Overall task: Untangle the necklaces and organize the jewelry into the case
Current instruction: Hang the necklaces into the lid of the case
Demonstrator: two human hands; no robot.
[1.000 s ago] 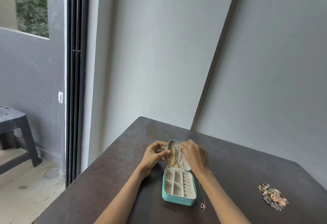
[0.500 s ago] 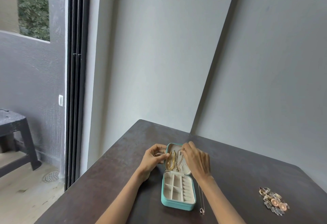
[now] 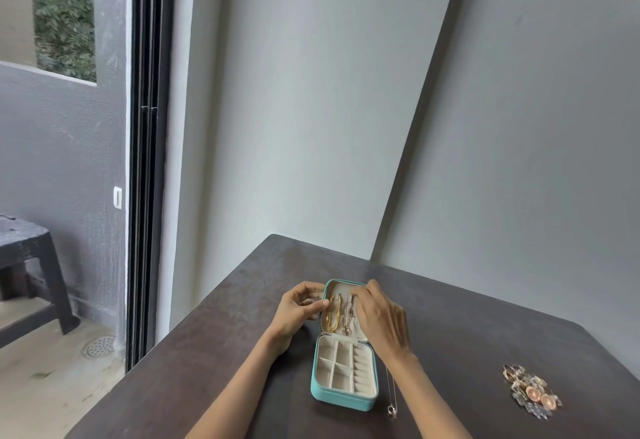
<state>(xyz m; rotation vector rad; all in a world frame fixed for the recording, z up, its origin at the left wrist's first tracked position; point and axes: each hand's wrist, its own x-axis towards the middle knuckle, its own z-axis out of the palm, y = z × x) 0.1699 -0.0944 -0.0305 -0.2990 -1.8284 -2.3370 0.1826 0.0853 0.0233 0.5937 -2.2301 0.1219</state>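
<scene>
Both hands [image 3: 346,314] at case lid [image 3: 337,288]

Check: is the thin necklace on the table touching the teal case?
Apart. The head view shows a strip of bare table between the thin necklace and the teal case.

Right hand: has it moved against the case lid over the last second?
Yes. The right hand has slid slightly toward the lid's far edge; its fingertips now reach the top.

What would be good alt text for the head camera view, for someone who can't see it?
A person's left hand and right hand work at the necklaces in the lid of an open teal jewelry case on a dark table. A thin chain with a pendant lies right of the case, and a jewelry pile farther right.
</scene>
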